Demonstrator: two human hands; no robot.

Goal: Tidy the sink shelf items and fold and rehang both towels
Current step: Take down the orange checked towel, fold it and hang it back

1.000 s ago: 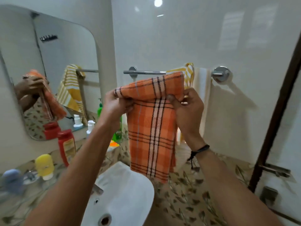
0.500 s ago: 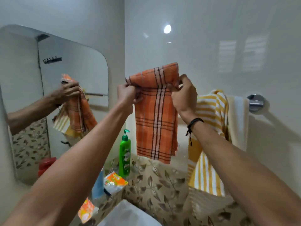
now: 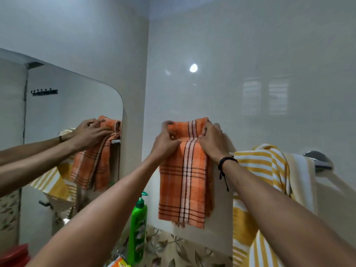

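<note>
A folded orange plaid towel (image 3: 185,178) hangs against the white wall at the left part of the chrome towel bar (image 3: 319,164). My left hand (image 3: 165,141) pinches its top left corner and my right hand (image 3: 212,139) grips its top right corner, both near bar height. The top fold stands up above my fingers. Whether the towel lies over the bar is hidden behind my hands. A yellow and white striped towel (image 3: 265,170) drapes bunched over the bar to the right, reaching down past the frame's lower edge.
A green pump bottle (image 3: 138,234) stands on the shelf below my left forearm, with an orange packet (image 3: 117,264) beside it. A red bottle cap (image 3: 13,255) shows at the bottom left. The mirror (image 3: 57,116) on the left wall reflects my hands and both towels.
My view has tilted up and closer to the wall. Both hands carried the orange towel rightward to the bar, beside the yellow towel, and the sink has left the frame.
</note>
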